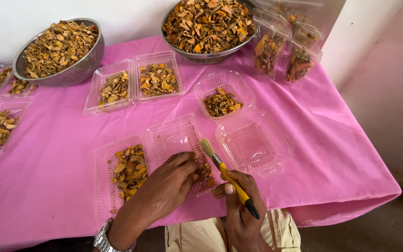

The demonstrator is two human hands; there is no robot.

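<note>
Left hand (171,179): fingers pinched on dried orange-brown slices (204,173) in clear hinged plastic tray (176,135). Right hand (239,205): grip clamped on yellow-handled brush (227,176).

Soft, even daylight fills the scene, bright and without harsh shadows. The pink tablecloth (47,177) glows saturated, and the clear plastic trays (253,142) catch small white glints. Only faint shading sits beneath the hands. Focus is crisp at centre; wide-angle distortion bends the table edges and corner bowls.
</note>
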